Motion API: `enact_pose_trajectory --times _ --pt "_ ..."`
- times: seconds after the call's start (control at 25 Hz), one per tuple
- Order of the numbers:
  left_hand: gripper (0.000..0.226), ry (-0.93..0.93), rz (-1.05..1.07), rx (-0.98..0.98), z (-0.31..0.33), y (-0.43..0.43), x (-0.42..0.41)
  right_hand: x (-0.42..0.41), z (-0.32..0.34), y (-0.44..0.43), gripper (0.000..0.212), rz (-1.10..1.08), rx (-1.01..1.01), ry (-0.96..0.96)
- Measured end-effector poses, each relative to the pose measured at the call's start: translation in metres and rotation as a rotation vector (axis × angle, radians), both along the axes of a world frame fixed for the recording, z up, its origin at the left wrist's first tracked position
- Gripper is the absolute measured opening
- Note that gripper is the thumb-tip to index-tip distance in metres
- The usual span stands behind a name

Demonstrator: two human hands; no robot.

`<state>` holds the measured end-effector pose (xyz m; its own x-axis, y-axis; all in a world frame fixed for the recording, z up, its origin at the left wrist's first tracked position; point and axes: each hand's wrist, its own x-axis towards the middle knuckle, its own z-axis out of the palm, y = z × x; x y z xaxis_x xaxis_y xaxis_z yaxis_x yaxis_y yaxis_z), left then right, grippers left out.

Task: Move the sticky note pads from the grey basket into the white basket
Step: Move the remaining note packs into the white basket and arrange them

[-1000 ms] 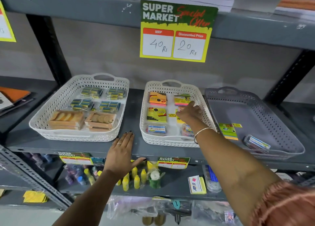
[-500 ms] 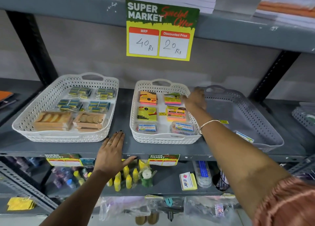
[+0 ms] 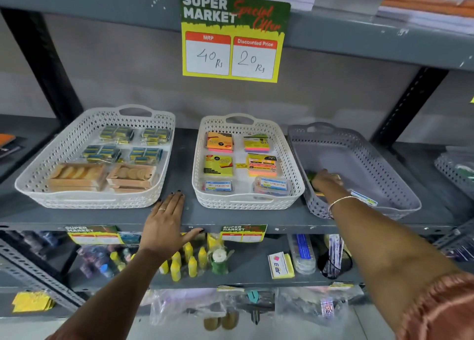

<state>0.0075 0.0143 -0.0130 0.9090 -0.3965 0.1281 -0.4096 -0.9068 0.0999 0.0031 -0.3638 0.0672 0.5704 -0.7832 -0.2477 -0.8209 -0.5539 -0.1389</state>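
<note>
- Right hand point(image 3: 326, 181) is down inside the grey basket point(image 3: 389, 160), at its front-left corner, fingers curled over a green-edged sticky note pad point(image 3: 311, 177). Can't really tell if it's actually gripped or just touched, the hand hides most of it.
- One more packet point(image 3: 363, 198) lies flat on the grey basket floor, just right of the wrist with the bangle point(image 3: 341, 203).
- White basket point(image 3: 197, 165) sits just left of the grey one, rims nearly touching. Six things in it in two columns: an orange pad point(image 3: 219, 141) and a multicolour pad point(image 3: 256, 143) at the back, a yellow-green pad point(image 3: 218, 165) and a yellow/pink pad point(image 3: 262, 164) in the middle, and two clear boxes with blue labels point(image 3: 217, 186) in front.
- Left hand point(image 3: 166, 221) lies flat on the shelf edge point(image 3: 359, 224) between the two white baskets, fingers together, thumb out over the lip, holding nothing.
- Bigger white basket point(image 3: 33, 178) on the far left holds staple-type packs and wooden trays.
- Price sign point(image 3: 232, 35) above reads 40 Rs MRP, 20 Rs discounted.
</note>
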Motion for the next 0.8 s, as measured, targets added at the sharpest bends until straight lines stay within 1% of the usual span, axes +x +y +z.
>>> enact_pose_trajectory --times 0.16,0.28,0.36,0.48,0.56,0.68,0.72,0.8 --pt "0.103 -0.001 -0.004 -0.001 0.000 0.000 0.000 0.002 0.000 0.001 0.052 -0.010 -0.007 -0.048" --pt "0.103 0.009 -0.001 0.000 0.001 0.000 0.000 -0.002 0.002 0.007 0.053 -0.058 0.022 -0.131" --pt "0.103 0.006 0.001 -0.002 0.001 0.000 0.000 -0.003 0.006 0.009 0.061 -0.096 0.021 -0.163" --pt "0.102 0.011 -0.004 0.008 0.001 0.001 -0.001 0.008 0.035 0.011 0.085 -0.136 -0.018 -0.232" --pt "0.102 0.015 -0.010 0.013 0.001 0.001 -0.001 0.027 0.060 0.024 0.094 -0.099 -0.070 -0.315" --pt "0.104 0.005 -0.011 0.015 0.000 0.001 0.000 0.060 0.078 0.071 0.090 0.031 -0.053 -0.495" --pt "0.104 0.002 -0.009 0.013 0.001 0.001 0.000 0.070 0.078 0.093 0.088 0.089 -0.021 -0.506" --pt "0.106 -0.013 -0.012 0.004 0.002 0.001 0.000 0.084 0.071 0.135 0.089 0.195 0.072 -0.459"
